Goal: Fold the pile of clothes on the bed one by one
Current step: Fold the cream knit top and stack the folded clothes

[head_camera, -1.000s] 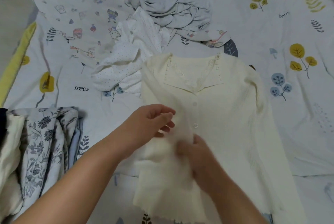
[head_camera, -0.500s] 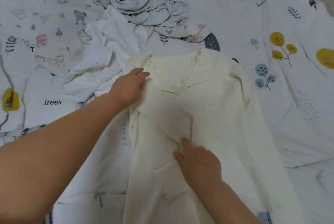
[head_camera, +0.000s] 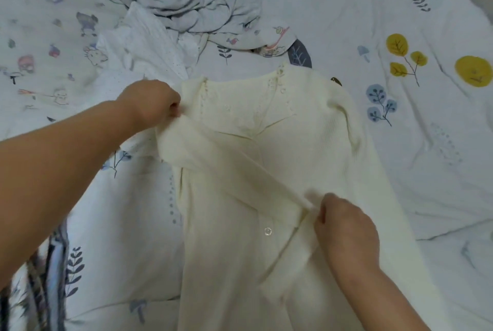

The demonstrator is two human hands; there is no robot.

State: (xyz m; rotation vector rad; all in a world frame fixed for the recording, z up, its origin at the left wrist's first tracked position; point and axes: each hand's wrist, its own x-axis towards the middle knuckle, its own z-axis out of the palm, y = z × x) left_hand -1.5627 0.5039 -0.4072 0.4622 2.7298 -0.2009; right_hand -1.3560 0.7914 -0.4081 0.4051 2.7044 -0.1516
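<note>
A cream knit cardigan with buttons and a lace collar lies front-up on the bed. Its left sleeve is folded diagonally across the chest. My left hand pinches the cardigan at its left shoulder. My right hand grips the far end of that sleeve near the button line. Behind the cardigan lies the unfolded pile: a white dotted garment and a crumpled grey garment.
The bed sheet is white with printed leaves, trees and mushrooms. A cartoon-print cloth lies under the grey garment. Folded floral fabric sits at the lower left edge.
My left hand closed on the cardigan's left shoulder. My right hand moved right and took hold of the sleeve end, stretching the sleeve across the front. The view shifted slightly.
</note>
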